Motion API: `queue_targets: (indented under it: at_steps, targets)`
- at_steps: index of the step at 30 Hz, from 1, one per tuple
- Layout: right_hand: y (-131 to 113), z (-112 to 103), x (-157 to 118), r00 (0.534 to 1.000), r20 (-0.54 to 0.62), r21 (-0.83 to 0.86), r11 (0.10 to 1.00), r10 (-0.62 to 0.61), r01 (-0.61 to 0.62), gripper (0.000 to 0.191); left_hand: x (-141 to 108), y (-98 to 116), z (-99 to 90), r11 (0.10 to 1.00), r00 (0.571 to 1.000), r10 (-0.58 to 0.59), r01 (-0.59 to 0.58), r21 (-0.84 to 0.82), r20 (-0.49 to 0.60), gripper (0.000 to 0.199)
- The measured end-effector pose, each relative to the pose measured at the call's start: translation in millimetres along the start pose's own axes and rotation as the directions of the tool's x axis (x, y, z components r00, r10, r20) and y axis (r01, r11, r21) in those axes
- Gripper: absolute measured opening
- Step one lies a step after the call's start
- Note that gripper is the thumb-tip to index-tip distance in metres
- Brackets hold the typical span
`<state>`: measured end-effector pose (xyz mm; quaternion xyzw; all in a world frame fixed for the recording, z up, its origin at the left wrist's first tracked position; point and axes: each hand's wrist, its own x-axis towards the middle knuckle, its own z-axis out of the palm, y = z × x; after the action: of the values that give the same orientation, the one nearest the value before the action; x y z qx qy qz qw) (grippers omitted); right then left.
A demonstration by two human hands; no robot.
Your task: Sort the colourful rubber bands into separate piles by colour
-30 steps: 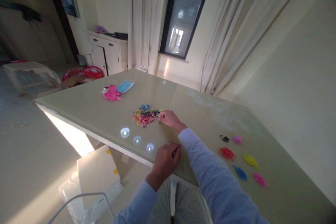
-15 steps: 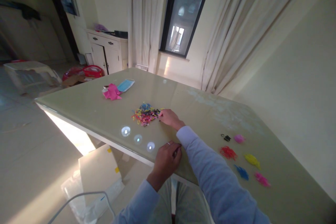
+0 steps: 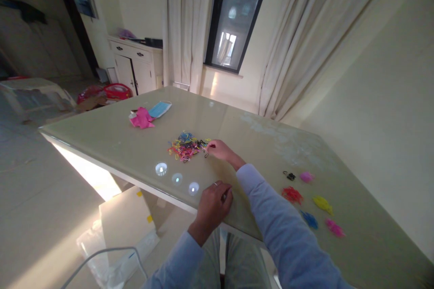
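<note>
Coloured bands (image 3: pixel 186 148) lie heaped on the table (image 3: pixel 101 137), right hand (image 3: pixel 221 150) at their near side, left hand (image 3: pixel 213 203) curled closer to the body, though whether either grips any I cannot tell.

a glossy table (image 3: pixel 111 144) bears a mixed heap of coloured loops (image 3: pixel 186 148), a blue mask (image 3: pixel 160 109) and a crumpled pink piece (image 3: pixel 142 118). six single-coloured clusters (image 3: pixel 292 195) lie well to the right.
</note>
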<state>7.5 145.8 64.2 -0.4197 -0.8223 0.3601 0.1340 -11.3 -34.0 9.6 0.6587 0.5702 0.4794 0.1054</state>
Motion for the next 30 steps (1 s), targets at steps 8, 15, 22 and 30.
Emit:
queue_targets:
  at_steps: [8,15,22,30]
  targets:
    - [-3,-11,-8,0.950,0.290,0.522,0.813,0.115,-0.258,0.028,-2,-1,2.2,0.999,1.000,0.007,-0.007,0.053,0.002,0.017]
    - [-13,-16,-31,0.921,0.389,0.747,0.574,0.032,-0.336,0.030,-2,-1,3.0,0.996,1.000,0.015,-0.017,0.085,0.014,0.018]
    - [-4,-27,-110,0.937,0.341,0.907,0.292,-0.080,-0.305,0.022,-3,-4,3.8,0.993,0.999,0.035,-0.037,0.108,0.021,0.017]
    - [16,-40,-189,0.993,0.121,0.992,0.022,0.016,-0.121,0.016,-3,-7,1.6,0.993,0.997,0.074,-0.073,0.097,-0.008,0.021]
